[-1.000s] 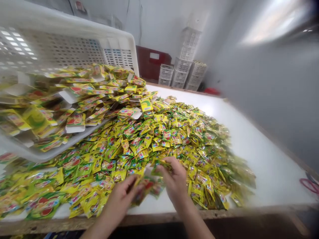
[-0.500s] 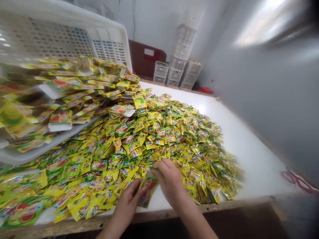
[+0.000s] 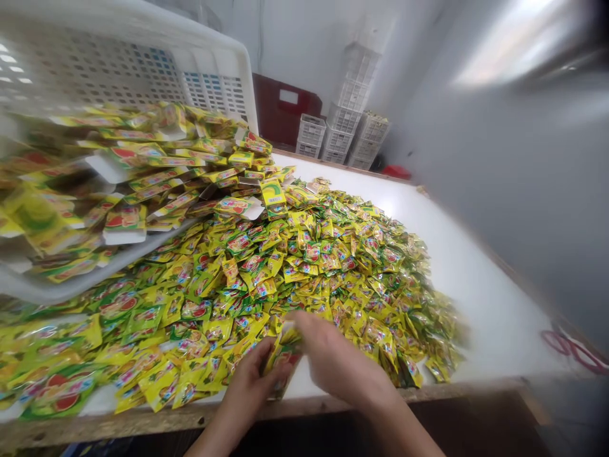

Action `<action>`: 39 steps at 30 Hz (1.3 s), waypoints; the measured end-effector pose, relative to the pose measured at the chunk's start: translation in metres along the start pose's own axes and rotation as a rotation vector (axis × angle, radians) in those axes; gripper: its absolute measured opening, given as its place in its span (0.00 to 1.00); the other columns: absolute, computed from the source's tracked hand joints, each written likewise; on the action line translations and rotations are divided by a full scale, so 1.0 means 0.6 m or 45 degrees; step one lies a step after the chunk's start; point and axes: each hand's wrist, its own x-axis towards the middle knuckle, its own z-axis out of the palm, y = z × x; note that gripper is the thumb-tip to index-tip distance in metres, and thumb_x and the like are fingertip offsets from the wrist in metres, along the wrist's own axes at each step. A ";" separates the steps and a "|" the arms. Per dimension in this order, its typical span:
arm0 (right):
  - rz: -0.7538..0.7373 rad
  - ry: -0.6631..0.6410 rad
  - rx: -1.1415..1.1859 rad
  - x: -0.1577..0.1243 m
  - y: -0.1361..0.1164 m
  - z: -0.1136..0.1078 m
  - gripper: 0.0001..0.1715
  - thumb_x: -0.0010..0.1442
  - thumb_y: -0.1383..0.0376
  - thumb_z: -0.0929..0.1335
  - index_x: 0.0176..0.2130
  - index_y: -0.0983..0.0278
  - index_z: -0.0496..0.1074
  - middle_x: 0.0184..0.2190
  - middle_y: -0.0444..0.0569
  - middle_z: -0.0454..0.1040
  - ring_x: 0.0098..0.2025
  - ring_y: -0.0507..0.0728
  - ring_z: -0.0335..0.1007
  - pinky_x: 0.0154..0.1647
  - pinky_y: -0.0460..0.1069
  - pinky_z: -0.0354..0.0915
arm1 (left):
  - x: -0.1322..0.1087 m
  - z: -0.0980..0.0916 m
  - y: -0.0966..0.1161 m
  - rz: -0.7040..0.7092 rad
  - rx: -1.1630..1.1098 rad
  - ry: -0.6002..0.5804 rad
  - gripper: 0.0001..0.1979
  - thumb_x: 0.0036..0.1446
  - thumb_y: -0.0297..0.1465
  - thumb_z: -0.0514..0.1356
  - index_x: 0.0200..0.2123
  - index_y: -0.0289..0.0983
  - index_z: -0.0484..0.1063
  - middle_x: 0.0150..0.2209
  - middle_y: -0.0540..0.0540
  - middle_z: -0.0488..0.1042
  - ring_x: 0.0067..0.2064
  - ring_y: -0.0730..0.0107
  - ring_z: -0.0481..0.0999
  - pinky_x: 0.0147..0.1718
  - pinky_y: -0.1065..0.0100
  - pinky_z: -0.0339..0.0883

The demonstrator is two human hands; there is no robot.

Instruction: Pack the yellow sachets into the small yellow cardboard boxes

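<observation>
My left hand [image 3: 250,374] is wrapped round a small printed carton [image 3: 285,365] with a watermelon picture, held over the table's front edge. The carton stands tilted, its white flap up at the top. My right hand [image 3: 333,355], smeared by motion, is closed at the carton's mouth. Its fingertips pinch a small yellow sachet [image 3: 292,335], mostly covered by the fingers. Just beyond both hands spreads a large heap of yellow-green sachets [image 3: 323,260].
A tipped white plastic basket [image 3: 242,76] full of cartons [image 3: 126,219] lies at left, some spilling onto the heap. Red-handled scissors [image 3: 573,349] rest at the right edge of the white table [image 3: 457,254]. Stacked crates [image 3: 342,120] stand behind, by the wall.
My right hand has moved slightly down and right at the carton's mouth and its fingers are more blurred. The left hand keeps hold of the carton. The whole view has shifted slightly.
</observation>
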 end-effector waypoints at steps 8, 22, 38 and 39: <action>-0.114 0.102 0.069 0.002 0.027 0.039 0.08 0.57 0.70 0.72 0.27 0.61 0.78 0.42 0.48 0.73 0.48 0.59 0.65 0.49 0.53 0.64 | -0.003 0.013 -0.011 0.049 -0.075 -0.002 0.23 0.53 0.37 0.65 0.52 0.39 0.73 0.50 0.43 0.78 0.54 0.51 0.74 0.53 0.56 0.67; 0.572 0.029 1.919 -0.054 0.061 0.110 0.18 0.48 0.62 0.77 0.35 0.63 0.69 0.25 0.38 0.66 0.18 0.44 0.56 0.17 0.41 0.51 | -0.019 -0.018 0.034 -0.388 -0.522 -0.148 0.16 0.55 0.31 0.62 0.47 0.37 0.78 0.49 0.43 0.79 0.54 0.56 0.72 0.55 0.62 0.62; 0.461 0.374 1.386 -0.021 0.049 0.130 0.13 0.54 0.55 0.74 0.32 0.63 0.82 0.24 0.45 0.71 0.21 0.49 0.63 0.19 0.44 0.61 | -0.001 -0.027 0.005 -0.128 -0.151 0.199 0.14 0.51 0.39 0.68 0.40 0.39 0.81 0.45 0.44 0.81 0.49 0.57 0.78 0.51 0.64 0.70; 0.477 0.383 1.426 -0.021 0.050 0.133 0.13 0.52 0.56 0.75 0.32 0.63 0.82 0.24 0.44 0.71 0.20 0.49 0.63 0.19 0.44 0.62 | -0.001 -0.026 0.002 -0.111 -0.124 0.206 0.15 0.52 0.39 0.68 0.41 0.40 0.81 0.45 0.44 0.81 0.49 0.58 0.78 0.50 0.64 0.71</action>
